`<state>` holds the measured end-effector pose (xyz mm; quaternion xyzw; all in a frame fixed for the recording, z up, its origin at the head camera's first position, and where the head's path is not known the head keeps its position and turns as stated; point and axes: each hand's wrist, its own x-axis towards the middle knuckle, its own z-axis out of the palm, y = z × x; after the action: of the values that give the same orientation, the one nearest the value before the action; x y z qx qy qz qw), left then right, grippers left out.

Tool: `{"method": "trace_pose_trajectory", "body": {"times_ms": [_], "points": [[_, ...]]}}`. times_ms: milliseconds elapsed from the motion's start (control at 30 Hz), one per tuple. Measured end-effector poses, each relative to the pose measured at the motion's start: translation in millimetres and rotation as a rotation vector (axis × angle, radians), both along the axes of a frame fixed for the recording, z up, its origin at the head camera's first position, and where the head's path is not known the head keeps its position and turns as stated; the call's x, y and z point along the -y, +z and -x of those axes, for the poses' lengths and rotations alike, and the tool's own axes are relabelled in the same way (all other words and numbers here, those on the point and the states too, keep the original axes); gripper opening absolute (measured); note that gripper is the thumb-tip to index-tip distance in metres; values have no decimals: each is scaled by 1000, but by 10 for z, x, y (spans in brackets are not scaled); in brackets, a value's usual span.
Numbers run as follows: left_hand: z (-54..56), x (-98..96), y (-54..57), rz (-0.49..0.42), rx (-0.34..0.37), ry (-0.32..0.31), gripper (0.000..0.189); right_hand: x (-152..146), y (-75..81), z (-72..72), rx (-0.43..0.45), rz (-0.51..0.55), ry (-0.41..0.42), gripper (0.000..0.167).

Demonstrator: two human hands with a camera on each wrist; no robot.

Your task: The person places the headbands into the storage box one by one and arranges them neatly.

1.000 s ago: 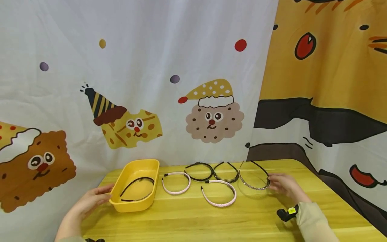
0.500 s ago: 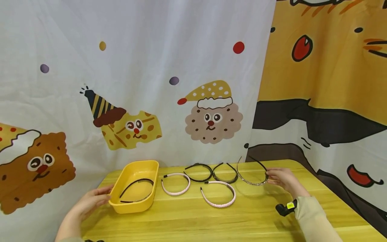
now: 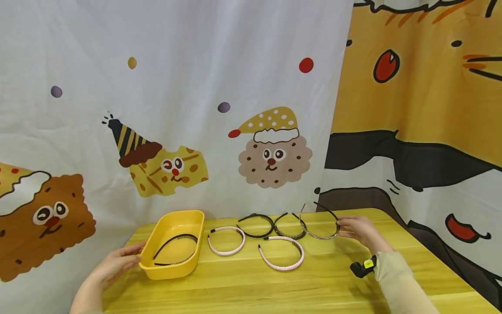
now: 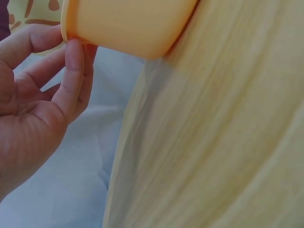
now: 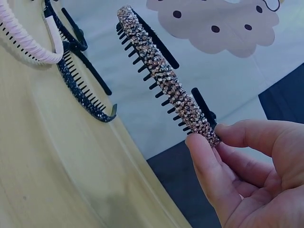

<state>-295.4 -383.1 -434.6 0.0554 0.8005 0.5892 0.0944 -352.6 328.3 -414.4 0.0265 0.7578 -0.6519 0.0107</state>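
My left hand (image 3: 113, 266) pinches the left rim of a yellow plastic basket (image 3: 168, 273) between thumb and fingers; in the left wrist view those fingers meet on the basket's edge. Inside the basket lies a black toothed headband (image 3: 178, 237). On the right, my right hand (image 3: 362, 231) holds a rhinestone headband by one side, thumb against fingers. The right wrist view shows this headband (image 5: 166, 78) up close, with sparkling stones outside and black comb teeth inside, raised off the table.
Two pink headbands (image 3: 226, 253) (image 3: 284, 267) lie mid-table. Behind them are two black headbands (image 3: 256, 236) (image 3: 292, 237), close together near the far edge. A white cartoon-printed curtain (image 3: 176, 65) hangs behind the yellow wooden table (image 3: 235, 292).
My right hand has lifted the rhinestone headband slightly and shifted it a little to the left. The left hand keeps its grip on the basket. The whole head view has drifted slightly.
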Motion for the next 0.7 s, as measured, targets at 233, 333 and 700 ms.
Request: {"method": "trace_pose_trajectory", "body": {"times_ms": [233, 333, 700], "points": [[5, 4, 3, 5, 4, -16, 67, 67, 39, 35, -20, 31, 25, 52], [-2, -4, 6, 2, 4, -17, 67, 77, 44, 54, -38, 53, 68, 52], [-35, -8, 35, -3, -6, -45, 67, 245, 47, 129, -34, 18, 51, 50]]}}
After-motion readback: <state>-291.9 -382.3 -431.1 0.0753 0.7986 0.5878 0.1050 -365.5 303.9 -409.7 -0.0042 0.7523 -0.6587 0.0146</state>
